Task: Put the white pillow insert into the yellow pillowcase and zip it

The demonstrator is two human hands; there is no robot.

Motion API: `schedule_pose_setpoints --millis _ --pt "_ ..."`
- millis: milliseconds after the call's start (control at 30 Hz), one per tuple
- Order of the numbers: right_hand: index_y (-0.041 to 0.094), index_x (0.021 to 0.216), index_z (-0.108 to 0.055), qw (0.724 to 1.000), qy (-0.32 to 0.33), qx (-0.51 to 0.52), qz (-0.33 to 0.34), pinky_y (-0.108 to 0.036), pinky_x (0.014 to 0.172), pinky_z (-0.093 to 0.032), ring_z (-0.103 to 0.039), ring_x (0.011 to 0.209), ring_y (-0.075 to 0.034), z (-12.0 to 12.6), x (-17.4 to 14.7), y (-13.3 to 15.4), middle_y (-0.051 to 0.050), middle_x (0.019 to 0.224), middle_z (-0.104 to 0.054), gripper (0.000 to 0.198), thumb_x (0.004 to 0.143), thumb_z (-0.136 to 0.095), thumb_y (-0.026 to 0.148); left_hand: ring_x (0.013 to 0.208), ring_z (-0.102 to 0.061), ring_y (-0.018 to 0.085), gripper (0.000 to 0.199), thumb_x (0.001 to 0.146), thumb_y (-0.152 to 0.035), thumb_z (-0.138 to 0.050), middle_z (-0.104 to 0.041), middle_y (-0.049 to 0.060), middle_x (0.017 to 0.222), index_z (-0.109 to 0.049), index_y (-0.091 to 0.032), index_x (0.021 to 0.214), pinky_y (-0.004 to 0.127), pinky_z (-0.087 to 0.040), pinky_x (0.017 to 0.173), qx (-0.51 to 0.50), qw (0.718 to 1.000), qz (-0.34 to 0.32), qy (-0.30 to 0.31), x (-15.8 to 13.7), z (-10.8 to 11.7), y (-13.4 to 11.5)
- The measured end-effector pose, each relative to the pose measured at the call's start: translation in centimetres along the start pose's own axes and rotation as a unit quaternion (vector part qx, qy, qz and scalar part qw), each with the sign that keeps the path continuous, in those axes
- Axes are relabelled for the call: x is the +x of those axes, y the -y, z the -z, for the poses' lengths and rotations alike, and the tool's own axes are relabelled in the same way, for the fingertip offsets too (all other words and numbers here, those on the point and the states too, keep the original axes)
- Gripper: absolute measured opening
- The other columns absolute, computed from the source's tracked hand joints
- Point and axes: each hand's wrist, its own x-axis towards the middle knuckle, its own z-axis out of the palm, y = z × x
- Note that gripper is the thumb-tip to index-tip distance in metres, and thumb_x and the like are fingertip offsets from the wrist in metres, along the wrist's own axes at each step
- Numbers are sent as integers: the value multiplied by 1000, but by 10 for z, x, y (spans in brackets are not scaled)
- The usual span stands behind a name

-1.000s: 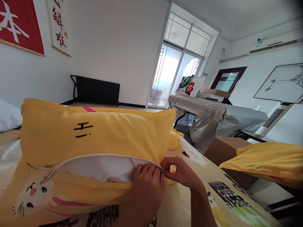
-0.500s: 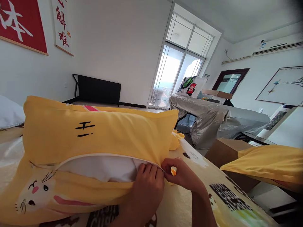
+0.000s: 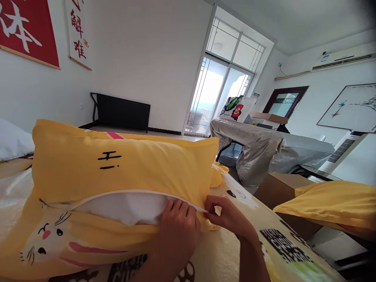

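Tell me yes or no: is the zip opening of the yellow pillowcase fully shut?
No: the yellow pillowcase gapes along its zip, showing the white pillow inside, with the left hand and right hand at its end.

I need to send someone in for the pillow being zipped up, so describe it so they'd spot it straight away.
On the bed with the yellow cartoon sheet, it is the big yellow pillow lying straight in front of both hands. Unlike the other yellow pillow resting on a cardboard box at the right, its zipper gapes open, showing white filling, and a rabbit face is printed below.
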Motion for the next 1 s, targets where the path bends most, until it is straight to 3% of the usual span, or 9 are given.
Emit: schedule_pose_setpoints --millis 133,300,533,733,833,1000 --pt "19 67 -46 998 -31 -52 22 -20 52 -34 -41 56 -9 -3 0 9 5 60 -47 13 68 -55 9 61 -52 19 23 77 -5 -44 -57 2 61 -55 -18 62 33 -33 61 -27 1000 0 6 2 7 0" --pt "20 90 -55 991 -74 -75 86 -23 69 -43 -52 76 -13 -14 -5 28 -2 89 -56 21 73 -55 7 63 -54 19 20 77 -3 -45 -59 3 67 -57 -17 70 32 -37 62 -55 998 15 36 0 9 -2" --pt "19 73 -53 981 -99 -128 103 -22 61 -37 -49 67 -12 -25 3 33 1 71 -54 19 71 -48 1 67 -56 20 20 81 -7 -45 -62 3 71 -59 -17 72 33 -39 65 -75 993 39 88 3 9 5" --pt "19 65 -43 981 -92 -133 104 -21 58 -32 -44 63 -11 -24 6 26 3 66 -47 21 61 -47 -1 67 -60 22 23 82 -10 -47 -66 4 69 -62 -18 67 33 -38 63 -30 975 92 201 14 35 15" --pt "19 66 -44 979 -85 -158 102 -23 60 -32 -45 66 -13 -26 4 31 2 69 -50 21 62 -48 -1 63 -61 22 25 83 -9 -45 -67 4 68 -64 -18 69 33 -35 59 -6 966 100 240 17 45 14" --pt "20 84 -53 971 -115 -149 149 -28 72 -37 -49 82 -18 -34 2 46 -3 83 -57 17 74 -55 5 68 -62 23 23 82 -8 -45 -68 4 76 -66 -18 77 33 -37 61 -17 966 89 243 14 44 10"
